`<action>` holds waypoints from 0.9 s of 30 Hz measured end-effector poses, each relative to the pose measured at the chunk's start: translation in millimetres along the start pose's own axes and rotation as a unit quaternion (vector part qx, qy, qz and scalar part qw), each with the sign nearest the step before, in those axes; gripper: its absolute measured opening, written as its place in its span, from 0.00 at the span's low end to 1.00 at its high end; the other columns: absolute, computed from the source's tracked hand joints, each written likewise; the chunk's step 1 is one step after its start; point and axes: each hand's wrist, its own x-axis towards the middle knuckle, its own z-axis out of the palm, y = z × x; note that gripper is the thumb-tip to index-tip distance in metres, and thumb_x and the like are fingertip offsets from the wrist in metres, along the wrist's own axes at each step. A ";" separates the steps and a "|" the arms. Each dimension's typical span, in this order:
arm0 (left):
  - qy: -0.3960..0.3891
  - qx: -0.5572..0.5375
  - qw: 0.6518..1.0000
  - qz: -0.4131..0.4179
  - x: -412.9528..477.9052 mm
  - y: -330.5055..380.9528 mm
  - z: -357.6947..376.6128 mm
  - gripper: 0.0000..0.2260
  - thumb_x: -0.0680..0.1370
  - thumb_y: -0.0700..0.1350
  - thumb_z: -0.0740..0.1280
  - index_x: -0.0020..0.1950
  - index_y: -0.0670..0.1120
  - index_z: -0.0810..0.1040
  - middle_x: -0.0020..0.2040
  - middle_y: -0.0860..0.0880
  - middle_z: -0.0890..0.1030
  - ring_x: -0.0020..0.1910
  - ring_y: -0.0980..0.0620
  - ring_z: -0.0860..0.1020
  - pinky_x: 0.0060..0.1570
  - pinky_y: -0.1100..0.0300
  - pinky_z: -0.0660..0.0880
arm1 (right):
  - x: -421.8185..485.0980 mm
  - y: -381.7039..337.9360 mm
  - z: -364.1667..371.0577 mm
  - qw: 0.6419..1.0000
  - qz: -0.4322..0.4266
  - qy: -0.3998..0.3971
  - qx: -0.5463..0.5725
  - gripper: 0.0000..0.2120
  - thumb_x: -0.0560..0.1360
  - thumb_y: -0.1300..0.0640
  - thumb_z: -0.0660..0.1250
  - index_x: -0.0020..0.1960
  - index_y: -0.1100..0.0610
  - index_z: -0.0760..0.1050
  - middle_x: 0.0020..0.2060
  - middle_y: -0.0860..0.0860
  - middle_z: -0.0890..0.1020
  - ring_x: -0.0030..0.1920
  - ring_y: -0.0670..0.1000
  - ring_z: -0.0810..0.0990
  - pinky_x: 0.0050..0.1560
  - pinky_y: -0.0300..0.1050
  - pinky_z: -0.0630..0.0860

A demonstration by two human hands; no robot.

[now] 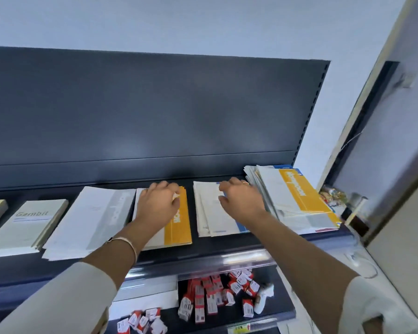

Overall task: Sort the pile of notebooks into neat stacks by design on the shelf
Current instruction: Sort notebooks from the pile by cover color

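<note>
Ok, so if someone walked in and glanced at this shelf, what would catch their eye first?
Two hands mid-frame: the left hand rests on a yellow-banded notebook stack, the right hand is over a white, blue-edged stack. At the right end of the dark shelf lies an untidy pile of notebooks, and small red-and-white boxes are scattered on the shelf below.

**Paper, painted metal, clear plastic**

The notebooks (299, 201) have smooth paper covers with a faint sheen. The shelf's back panel (155, 104) looks like dark painted metal, satin, with soft reflections. The edge strip (227, 260) is glossy clear plastic. The sleeve (65, 302) is pale matt cloth.
</note>
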 end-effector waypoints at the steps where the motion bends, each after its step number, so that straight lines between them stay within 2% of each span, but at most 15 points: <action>1: -0.001 -0.005 1.000 0.006 4.0 21.0 3.9 0.11 0.80 0.49 0.59 0.61 0.52 0.73 0.58 0.51 0.75 0.60 0.48 0.71 0.57 0.54 0.66 | -3.8 18.9 -3.7 1.000 0.005 0.005 0.003 0.15 0.79 0.53 0.57 0.63 0.53 0.71 0.59 0.53 0.75 0.59 0.56 0.74 0.56 0.48 0.69; 4: -0.004 -0.008 1.000 0.018 12.3 81.2 16.4 0.12 0.80 0.49 0.58 0.62 0.53 0.73 0.59 0.51 0.75 0.61 0.48 0.70 0.57 0.54 0.66 | -15.9 73.2 -11.5 1.000 0.010 0.019 0.003 0.15 0.79 0.52 0.57 0.63 0.53 0.71 0.60 0.53 0.76 0.60 0.56 0.74 0.56 0.48 0.69; 8: -0.031 -0.024 0.999 0.012 18.0 159.5 40.1 0.12 0.79 0.50 0.58 0.62 0.53 0.73 0.60 0.51 0.75 0.61 0.48 0.71 0.58 0.55 0.66 | -31.3 152.9 -16.7 1.000 0.016 -0.007 0.011 0.17 0.79 0.51 0.57 0.66 0.52 0.69 0.61 0.52 0.75 0.61 0.56 0.74 0.57 0.48 0.70; 13: -0.078 -0.109 0.990 -0.054 19.2 233.5 65.3 0.13 0.79 0.49 0.61 0.62 0.49 0.74 0.57 0.48 0.77 0.55 0.47 0.76 0.53 0.55 0.74 | -44.9 231.1 -17.1 0.997 0.002 -0.071 0.017 0.19 0.79 0.52 0.57 0.69 0.53 0.68 0.64 0.52 0.75 0.61 0.56 0.75 0.58 0.50 0.74; 16: -0.115 -0.162 0.974 -0.111 19.3 254.5 73.2 0.14 0.78 0.46 0.62 0.64 0.48 0.73 0.58 0.46 0.77 0.56 0.45 0.76 0.55 0.52 0.75 | -51.1 255.8 -12.3 0.992 -0.027 -0.123 0.022 0.19 0.79 0.53 0.56 0.69 0.54 0.66 0.63 0.54 0.75 0.61 0.56 0.74 0.60 0.51 0.72; 19: -0.126 -0.175 0.965 -0.150 23.2 264.6 77.4 0.14 0.79 0.42 0.61 0.64 0.45 0.74 0.59 0.44 0.77 0.56 0.44 0.76 0.53 0.56 0.74 | -56.8 270.0 -5.9 0.984 -0.061 -0.163 0.029 0.16 0.79 0.52 0.57 0.65 0.55 0.68 0.61 0.53 0.76 0.60 0.54 0.74 0.61 0.51 0.72; 23: -0.104 -0.187 0.958 -0.191 28.4 275.3 80.4 0.11 0.80 0.41 0.60 0.61 0.43 0.76 0.57 0.44 0.79 0.49 0.48 0.74 0.47 0.59 0.70 | -58.0 280.1 -4.1 0.983 -0.075 -0.156 0.065 0.14 0.79 0.52 0.57 0.63 0.55 0.70 0.59 0.53 0.77 0.58 0.54 0.76 0.58 0.49 0.72; 27: -0.055 -0.185 0.950 -0.245 39.6 276.5 79.8 0.11 0.78 0.47 0.65 0.56 0.41 0.77 0.53 0.44 0.79 0.46 0.49 0.72 0.44 0.59 0.67 | -56.5 280.9 -4.9 0.979 -0.062 -0.163 0.107 0.13 0.80 0.52 0.56 0.61 0.55 0.73 0.58 0.53 0.78 0.56 0.54 0.77 0.57 0.47 0.74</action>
